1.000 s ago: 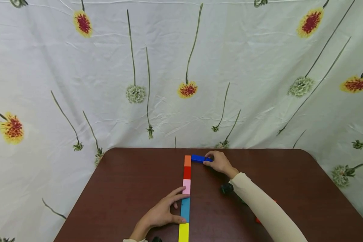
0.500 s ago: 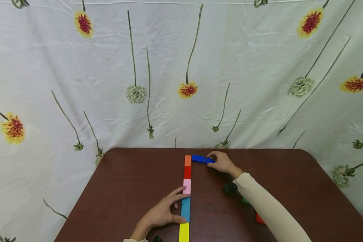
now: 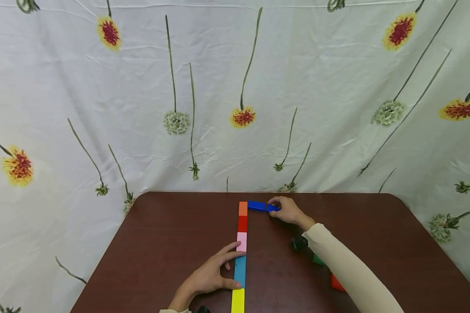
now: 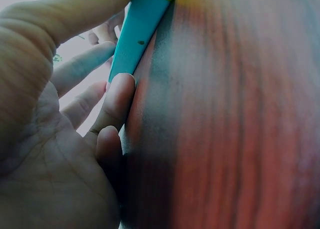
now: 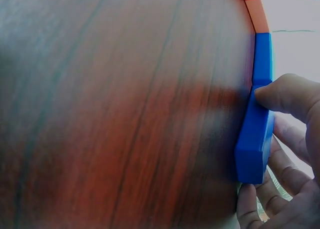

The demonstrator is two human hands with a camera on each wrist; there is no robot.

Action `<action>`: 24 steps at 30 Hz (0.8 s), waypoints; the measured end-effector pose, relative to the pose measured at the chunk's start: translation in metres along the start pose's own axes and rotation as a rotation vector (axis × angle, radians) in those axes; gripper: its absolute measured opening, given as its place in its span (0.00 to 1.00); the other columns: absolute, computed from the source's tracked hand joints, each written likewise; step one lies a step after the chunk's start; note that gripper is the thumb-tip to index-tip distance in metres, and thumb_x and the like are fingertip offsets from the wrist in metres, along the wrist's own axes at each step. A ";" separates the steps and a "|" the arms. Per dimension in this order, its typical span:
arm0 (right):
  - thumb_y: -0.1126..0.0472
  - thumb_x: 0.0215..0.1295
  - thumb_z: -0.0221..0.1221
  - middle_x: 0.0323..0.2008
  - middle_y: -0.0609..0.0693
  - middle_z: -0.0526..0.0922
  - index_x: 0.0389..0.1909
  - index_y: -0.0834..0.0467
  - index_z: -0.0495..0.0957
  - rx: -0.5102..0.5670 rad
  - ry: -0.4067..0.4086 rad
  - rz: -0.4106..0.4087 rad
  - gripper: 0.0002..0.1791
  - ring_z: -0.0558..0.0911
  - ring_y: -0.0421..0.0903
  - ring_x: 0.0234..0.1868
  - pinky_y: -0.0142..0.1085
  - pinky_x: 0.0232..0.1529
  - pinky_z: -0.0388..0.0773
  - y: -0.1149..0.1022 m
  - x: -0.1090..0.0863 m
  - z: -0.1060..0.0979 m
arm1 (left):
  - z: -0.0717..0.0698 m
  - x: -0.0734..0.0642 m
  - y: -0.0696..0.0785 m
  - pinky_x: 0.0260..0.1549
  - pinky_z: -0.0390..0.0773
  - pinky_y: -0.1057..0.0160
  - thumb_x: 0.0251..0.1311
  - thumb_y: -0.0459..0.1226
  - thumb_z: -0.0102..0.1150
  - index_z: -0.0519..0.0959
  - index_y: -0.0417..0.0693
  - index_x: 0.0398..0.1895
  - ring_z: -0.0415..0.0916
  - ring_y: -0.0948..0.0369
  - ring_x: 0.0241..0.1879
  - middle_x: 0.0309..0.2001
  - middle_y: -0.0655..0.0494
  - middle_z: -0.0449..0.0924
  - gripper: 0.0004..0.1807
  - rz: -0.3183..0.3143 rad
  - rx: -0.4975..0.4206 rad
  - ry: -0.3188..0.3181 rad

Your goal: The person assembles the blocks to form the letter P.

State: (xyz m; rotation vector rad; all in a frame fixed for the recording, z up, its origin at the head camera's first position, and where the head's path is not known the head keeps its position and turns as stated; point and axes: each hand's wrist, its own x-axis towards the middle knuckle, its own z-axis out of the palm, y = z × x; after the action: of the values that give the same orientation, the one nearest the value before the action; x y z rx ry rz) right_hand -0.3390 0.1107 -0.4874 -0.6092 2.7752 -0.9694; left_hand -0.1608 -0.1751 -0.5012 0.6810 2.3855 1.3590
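Observation:
A straight row of blocks runs away from me on the table: yellow [image 3: 238, 301], light blue [image 3: 240, 271], pink [image 3: 242, 237], red [image 3: 243, 224] and orange [image 3: 243, 208]. My left hand [image 3: 208, 275] rests along its left side, thumb where yellow meets light blue, fingertips over the pink block. Off the orange end, a dark blue block [image 3: 256, 206] points rightward. My right hand [image 3: 291, 212] pinches a second dark blue block [image 5: 254, 134] lined up behind it; in the right wrist view their ends meet at a slight angle.
The brown table [image 3: 160, 243] ends at a flowered cloth [image 3: 219, 87] behind it. To the right, a green block [image 3: 318, 260] and a red block [image 3: 337, 282] are partly covered by my right sleeve [image 3: 348, 269].
My right hand has shifted slightly right with the second dark blue block. The forearm moved right too, uncovering more of the green and red blocks. The left hand has stayed put.

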 end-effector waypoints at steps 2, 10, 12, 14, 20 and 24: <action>0.62 0.66 0.64 0.52 0.58 0.82 0.57 0.61 0.79 0.001 0.001 -0.001 0.19 0.81 0.54 0.51 0.49 0.53 0.78 0.001 0.000 0.000 | 0.001 0.000 0.000 0.42 0.69 0.68 0.53 0.45 0.76 0.73 0.54 0.69 0.67 0.63 0.43 0.78 0.52 0.53 0.39 -0.004 -0.003 0.000; 0.61 0.66 0.65 0.53 0.59 0.82 0.58 0.62 0.79 -0.011 -0.006 -0.032 0.20 0.80 0.55 0.52 0.50 0.53 0.77 0.001 0.001 -0.003 | 0.000 0.002 0.000 0.41 0.70 0.68 0.52 0.44 0.77 0.73 0.57 0.69 0.67 0.63 0.45 0.78 0.54 0.54 0.38 -0.024 -0.003 0.005; 0.60 0.66 0.65 0.53 0.59 0.82 0.58 0.62 0.78 -0.018 -0.009 -0.049 0.21 0.80 0.55 0.52 0.50 0.53 0.77 -0.001 0.001 -0.007 | 0.000 0.002 0.000 0.41 0.70 0.68 0.52 0.45 0.77 0.73 0.57 0.69 0.67 0.63 0.45 0.78 0.55 0.54 0.39 -0.028 0.003 0.007; 0.59 0.66 0.65 0.55 0.58 0.81 0.59 0.61 0.78 -0.012 -0.009 -0.058 0.22 0.80 0.55 0.53 0.50 0.53 0.77 -0.001 -0.001 -0.013 | 0.000 0.002 -0.001 0.42 0.70 0.68 0.52 0.45 0.77 0.73 0.58 0.69 0.67 0.63 0.45 0.78 0.55 0.54 0.39 -0.029 0.008 0.008; 0.58 0.67 0.64 0.58 0.58 0.80 0.59 0.61 0.78 0.010 -0.012 -0.086 0.21 0.80 0.55 0.52 0.50 0.51 0.77 0.000 -0.018 -0.035 | 0.000 0.002 -0.001 0.41 0.69 0.68 0.52 0.45 0.77 0.73 0.57 0.69 0.67 0.63 0.45 0.78 0.54 0.54 0.39 -0.028 0.003 0.006; 0.58 0.68 0.64 0.57 0.58 0.80 0.58 0.61 0.79 -0.003 -0.048 -0.122 0.20 0.79 0.56 0.54 0.51 0.53 0.77 0.003 -0.035 -0.047 | 0.000 0.002 -0.001 0.42 0.69 0.68 0.52 0.45 0.76 0.73 0.56 0.69 0.67 0.63 0.45 0.78 0.53 0.54 0.39 -0.019 0.005 0.005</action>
State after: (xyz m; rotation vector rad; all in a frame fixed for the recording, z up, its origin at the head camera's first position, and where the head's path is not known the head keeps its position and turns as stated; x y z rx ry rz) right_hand -0.3209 0.1545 -0.4524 -0.8000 2.7248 -0.9605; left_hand -0.1627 -0.1739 -0.5022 0.6554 2.3940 1.3486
